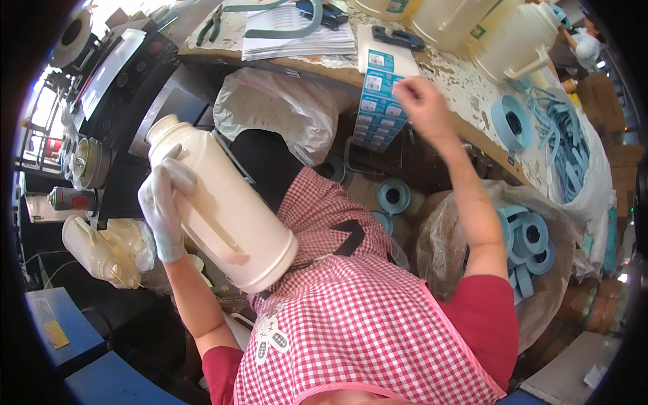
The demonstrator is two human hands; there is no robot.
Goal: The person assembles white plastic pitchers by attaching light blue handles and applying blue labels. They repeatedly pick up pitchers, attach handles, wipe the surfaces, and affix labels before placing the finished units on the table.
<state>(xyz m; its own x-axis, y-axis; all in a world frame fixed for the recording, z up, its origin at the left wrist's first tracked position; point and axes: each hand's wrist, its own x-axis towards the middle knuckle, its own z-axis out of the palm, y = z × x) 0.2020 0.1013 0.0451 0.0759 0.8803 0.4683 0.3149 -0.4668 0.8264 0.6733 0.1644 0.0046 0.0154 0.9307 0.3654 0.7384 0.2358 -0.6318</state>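
A cream plastic jug-shaped flask [233,189] lies slanted over my lap, its neck toward the upper left and its base by my apron. My left hand [165,196], in a white glove, is closed round its handle side. A strip of blue and white labels [379,108] hangs over the edge of the workbench. Beside the strip's right edge is my bare right hand [425,108], slightly blurred, with thumb and fingers drawn together in a pinch. Whatever lies between those fingertips is too small to make out.
On the worn workbench [459,74] stand more cream flasks [513,44], a blue ring [511,123], paper sheets [297,37] and pliers [210,27]. Below are a plastic-lined bin [270,101] and a bag of blue rings [530,236]. Wrapped flasks [101,250] lie at left.
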